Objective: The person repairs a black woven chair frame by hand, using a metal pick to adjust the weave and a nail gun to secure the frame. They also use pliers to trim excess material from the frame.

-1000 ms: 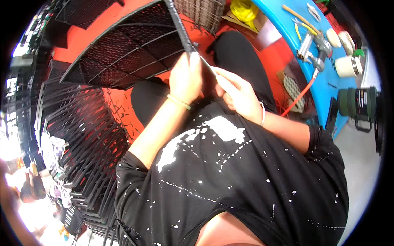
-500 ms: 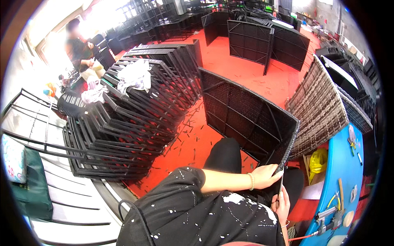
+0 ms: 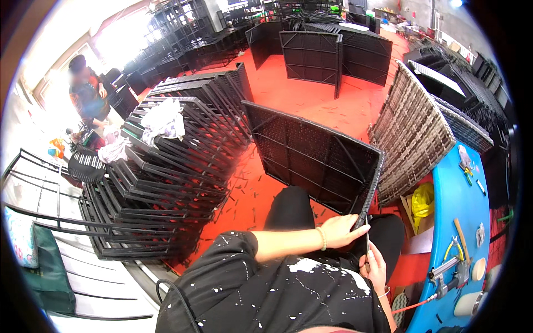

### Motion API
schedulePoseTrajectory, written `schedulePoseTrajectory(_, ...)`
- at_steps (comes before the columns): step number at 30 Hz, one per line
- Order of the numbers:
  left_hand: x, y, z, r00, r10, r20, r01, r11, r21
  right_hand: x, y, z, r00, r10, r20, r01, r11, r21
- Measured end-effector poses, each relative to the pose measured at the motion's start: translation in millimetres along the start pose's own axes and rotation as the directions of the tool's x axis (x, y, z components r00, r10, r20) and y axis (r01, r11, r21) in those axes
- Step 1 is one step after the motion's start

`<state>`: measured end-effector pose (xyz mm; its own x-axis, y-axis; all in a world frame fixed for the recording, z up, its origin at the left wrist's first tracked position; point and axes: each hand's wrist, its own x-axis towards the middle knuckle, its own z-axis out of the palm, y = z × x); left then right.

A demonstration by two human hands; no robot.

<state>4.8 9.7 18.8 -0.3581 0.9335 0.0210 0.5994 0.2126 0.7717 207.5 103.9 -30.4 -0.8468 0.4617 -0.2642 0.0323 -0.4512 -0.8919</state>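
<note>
A black woven wicker panel [image 3: 311, 152] with a dark metal frame behind it leans upright between my knees, its near corner toward me. My left hand [image 3: 340, 231], with a beaded bracelet at the wrist, grips that near edge, thumb stretched along it. Just below, my right hand [image 3: 375, 268] is closed round a slim, pale metal tool [image 3: 367, 240]; its tip points up against the panel's edge by my left thumb. The exact kind of tool cannot be made out, and part of it is hidden in my fingers.
Stacked black frames [image 3: 177, 172] with white cloths stand left. At right, a blue table [image 3: 452, 205] bears pliers, a hammer and an air tool with a red hose. A brown-grey wicker panel [image 3: 413, 133] leans behind it. Another person [image 3: 89, 94] stands far left.
The view has shifted, so the scene sits a little further left in the picture. Both hands stay at the panel's near edge with the same hold. The far person's arms have moved.
</note>
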Motion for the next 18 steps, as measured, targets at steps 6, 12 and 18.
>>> schedulePoseTrajectory(6,21,-13,-47,0.971,0.188,-0.147,-0.145,0.953,0.265,-1,-4,3,0.999,0.003,0.043,-0.004,1.000,0.018)
schedulePoseTrajectory(12,83,-56,-146,0.806,0.471,-0.359,-0.189,0.778,0.599,-6,-16,6,0.993,-0.113,-0.029,0.114,0.993,0.011)
schedulePoseTrajectory(18,111,-119,-202,0.858,0.335,-0.390,0.126,0.598,0.792,24,-7,15,0.945,-0.263,-0.192,0.209,0.942,-0.261)
